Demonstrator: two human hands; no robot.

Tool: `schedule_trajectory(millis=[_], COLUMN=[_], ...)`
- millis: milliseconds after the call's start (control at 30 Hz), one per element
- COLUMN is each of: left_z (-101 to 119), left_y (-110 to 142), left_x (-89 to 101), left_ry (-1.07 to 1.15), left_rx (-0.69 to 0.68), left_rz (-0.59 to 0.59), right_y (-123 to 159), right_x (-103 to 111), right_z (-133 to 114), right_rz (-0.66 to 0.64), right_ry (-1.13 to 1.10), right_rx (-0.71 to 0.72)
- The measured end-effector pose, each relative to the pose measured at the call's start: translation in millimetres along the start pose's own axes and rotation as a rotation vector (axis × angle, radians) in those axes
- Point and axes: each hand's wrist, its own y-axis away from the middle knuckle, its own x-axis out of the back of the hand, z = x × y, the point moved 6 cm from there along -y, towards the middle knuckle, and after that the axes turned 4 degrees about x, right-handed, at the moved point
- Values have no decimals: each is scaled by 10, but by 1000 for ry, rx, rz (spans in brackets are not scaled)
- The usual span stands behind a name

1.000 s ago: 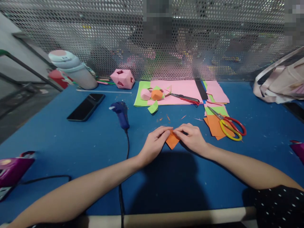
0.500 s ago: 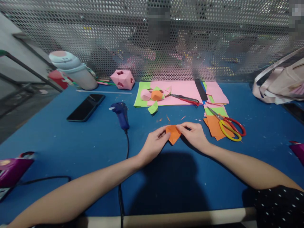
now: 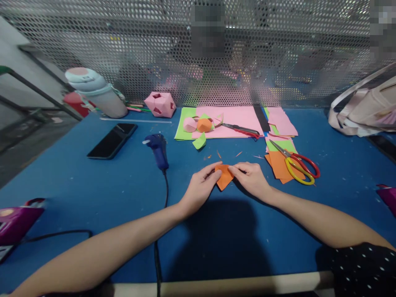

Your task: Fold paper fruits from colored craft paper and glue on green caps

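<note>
Paper (image 3: 225, 179) is held where?
Right of the glue gun (image 3: 159, 152), left side pinched by left hand (image 3: 199, 186), right corner pinched between thumb and fingers of right hand (image 3: 252, 180)

The folded square (image 3: 225, 177) was matt orange paper; the phone (image 3: 111, 141) had a smooth, glossy black face; the mesh panel (image 3: 148, 45) looked metallic.

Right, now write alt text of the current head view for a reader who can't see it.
Two bare hands, left and right, hold a small piece of orange paper over a blue table. Scissors rest on paper squares to the right; a blue glue gun and a dark phone lie to the left.
</note>
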Motion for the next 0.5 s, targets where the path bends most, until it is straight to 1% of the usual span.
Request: schedule_trajectory(millis=[67, 133, 200, 300, 400, 500], left_z=[16, 64, 127, 239, 367, 383], left_y=[5, -5, -36, -119, -251, -460], left_x=[10, 34, 94, 269, 488, 660], left_ry=[36, 53, 24, -104, -288, -457], left_rx=[1, -35, -71, -117, -233, -317], left_rz=[9, 5, 10, 57, 138, 230], right_y=[-9, -25, -46, -82, -108, -117], right_x=[14, 43, 77, 123, 151, 159], right_z=[12, 35, 81, 170, 238, 263], right_rz=[4, 24, 50, 92, 117, 121], right_ry=[-27, -61, -91, -139, -183, -199], right_rx=[-16, -31, -55, -106, -163, -198])
